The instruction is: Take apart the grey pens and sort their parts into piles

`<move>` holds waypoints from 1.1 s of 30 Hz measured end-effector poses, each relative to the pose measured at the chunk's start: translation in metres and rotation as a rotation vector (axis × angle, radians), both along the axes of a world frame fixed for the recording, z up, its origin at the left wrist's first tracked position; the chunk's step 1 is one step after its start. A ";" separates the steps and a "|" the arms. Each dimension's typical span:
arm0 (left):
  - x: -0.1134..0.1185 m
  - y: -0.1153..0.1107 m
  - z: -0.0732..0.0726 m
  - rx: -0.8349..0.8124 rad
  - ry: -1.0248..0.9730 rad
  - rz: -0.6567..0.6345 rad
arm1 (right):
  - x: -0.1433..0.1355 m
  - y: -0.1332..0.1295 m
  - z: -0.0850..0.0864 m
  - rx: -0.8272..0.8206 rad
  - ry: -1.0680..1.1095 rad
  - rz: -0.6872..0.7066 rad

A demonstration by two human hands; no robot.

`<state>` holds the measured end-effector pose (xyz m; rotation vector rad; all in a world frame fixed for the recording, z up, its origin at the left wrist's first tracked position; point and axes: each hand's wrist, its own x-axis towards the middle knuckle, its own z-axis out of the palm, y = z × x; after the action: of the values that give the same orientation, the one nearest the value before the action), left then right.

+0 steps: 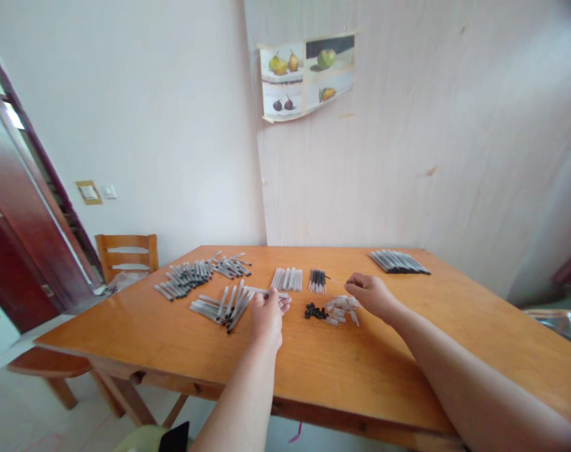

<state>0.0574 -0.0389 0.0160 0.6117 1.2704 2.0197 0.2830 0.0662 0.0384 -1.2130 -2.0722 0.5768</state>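
Low over the table, my left hand (269,307) is closed around a pale pen barrel (260,290), which points to the left. My right hand (363,290) pinches a thin refill (335,279) whose dark end points left, above a row of dark refills (317,281). Between the hands lie small black plugs (315,311) and a heap of whitish caps (342,309). Clear barrels (287,279) stand side by side in a row behind my left hand. Left of that hand is a loose pile of pens (224,307).
More pens (186,279) cover the table's left part, with another group (232,266) behind. A neat row of pens (399,262) sits at the back right. The wooden table (172,339) has a chair (127,254) at its left, and a metal bowl (561,323) is at the right.
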 end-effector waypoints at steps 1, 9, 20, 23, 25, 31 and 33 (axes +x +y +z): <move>0.001 0.001 -0.001 -0.010 0.022 0.003 | -0.002 0.000 0.000 0.031 -0.046 -0.050; 0.004 0.000 -0.001 -0.065 0.197 0.002 | -0.022 -0.012 0.012 0.127 -0.403 -0.275; 0.004 0.005 -0.006 -0.076 0.259 0.017 | -0.047 -0.002 0.010 0.148 -0.611 -0.286; 0.004 0.006 -0.006 -0.080 0.257 0.007 | -0.052 0.000 0.009 0.119 -0.637 -0.286; 0.005 0.005 -0.005 -0.075 0.252 0.005 | -0.055 0.001 0.009 0.108 -0.646 -0.287; 0.007 0.004 -0.004 -0.072 0.244 0.007 | -0.068 0.002 0.012 0.063 -0.658 -0.260; 0.007 0.004 -0.004 -0.078 0.246 0.004 | -0.073 0.002 0.011 0.058 -0.657 -0.254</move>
<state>0.0646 -0.0349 0.0122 0.8406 1.4859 1.9325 0.2100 0.0686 0.0495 -1.7646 -2.3647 -0.0170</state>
